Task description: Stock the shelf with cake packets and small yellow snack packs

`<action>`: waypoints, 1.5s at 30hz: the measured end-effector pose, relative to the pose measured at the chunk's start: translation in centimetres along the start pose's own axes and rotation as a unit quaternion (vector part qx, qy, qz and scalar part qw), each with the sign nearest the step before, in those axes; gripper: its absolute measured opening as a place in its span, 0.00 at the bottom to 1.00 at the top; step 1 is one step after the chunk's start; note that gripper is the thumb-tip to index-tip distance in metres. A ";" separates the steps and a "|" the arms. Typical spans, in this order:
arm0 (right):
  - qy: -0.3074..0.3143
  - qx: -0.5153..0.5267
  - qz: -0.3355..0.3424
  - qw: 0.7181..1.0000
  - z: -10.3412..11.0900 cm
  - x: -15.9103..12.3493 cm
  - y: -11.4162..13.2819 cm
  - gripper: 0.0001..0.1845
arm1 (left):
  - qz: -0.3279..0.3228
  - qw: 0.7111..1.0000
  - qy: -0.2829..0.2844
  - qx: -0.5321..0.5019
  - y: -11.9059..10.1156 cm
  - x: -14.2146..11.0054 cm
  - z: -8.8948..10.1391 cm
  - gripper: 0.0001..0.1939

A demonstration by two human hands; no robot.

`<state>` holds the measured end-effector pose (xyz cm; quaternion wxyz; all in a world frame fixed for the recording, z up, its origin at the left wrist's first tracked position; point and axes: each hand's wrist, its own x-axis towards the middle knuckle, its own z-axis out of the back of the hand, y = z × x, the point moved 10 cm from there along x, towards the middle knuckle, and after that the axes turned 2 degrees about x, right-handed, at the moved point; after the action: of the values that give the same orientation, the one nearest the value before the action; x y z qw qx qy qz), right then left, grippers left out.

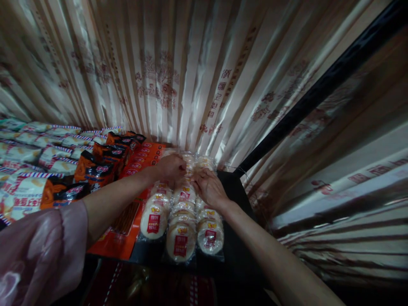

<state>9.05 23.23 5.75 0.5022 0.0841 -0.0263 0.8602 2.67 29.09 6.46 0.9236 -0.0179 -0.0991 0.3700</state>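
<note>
Clear-wrapped round white rice crackers with red labels lie overlapping in three rows. The nearest ends are the left row's packet [153, 221], the middle row's packet [180, 242] and the right row's packet [210, 238]. My left hand [171, 167] reaches over the left row, its fingers curled closed on packets near the far end of the middle row. My right hand [208, 187] lies across the right row, fingers bent and pinched at the middle row's packets. The two hands are close together, and their fingertips partly hide what they grip.
Left of the crackers lies a flat orange bag [111, 244], then upright orange-and-black packets [92, 170] and many white snack bags [28, 187]. Pleated printed cloth [191, 76] hangs behind. A dark slanting pole [306, 97] rises from the black display surface's corner [237, 191].
</note>
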 end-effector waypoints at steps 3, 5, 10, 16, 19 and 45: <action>-0.003 0.010 -0.012 1.000 0.0 0.0 -0.3 0.12 | -0.057 0.996 0.062 0.011 -1.5 -0.6 -0.5 0.09; 0.000 0.015 -0.015 1.000 -0.2 0.1 -0.4 0.12 | -0.068 0.993 0.090 0.019 -2.0 -0.9 -0.9 0.08; -0.021 0.039 -0.018 0.999 0.1 0.0 -0.4 0.11 | -0.046 0.993 0.099 0.042 -2.1 -1.0 -1.6 0.08; -0.031 0.075 0.056 0.995 1.2 -1.4 1.5 0.13 | -0.025 0.995 0.083 0.051 -1.7 -0.9 -1.9 0.08; 0.015 0.085 0.092 0.992 0.8 -2.0 2.8 0.12 | -0.024 0.995 0.080 0.051 -1.7 -1.0 -1.7 0.08; 0.011 0.052 -0.013 0.998 1.0 -1.8 2.1 0.11 | 0.031 0.998 0.044 0.014 -0.9 -2.1 -0.4 0.08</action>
<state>8.23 20.57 6.48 0.5084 0.1009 0.0253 0.8548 1.91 27.05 5.80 0.9154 -0.0245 -0.0529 0.3982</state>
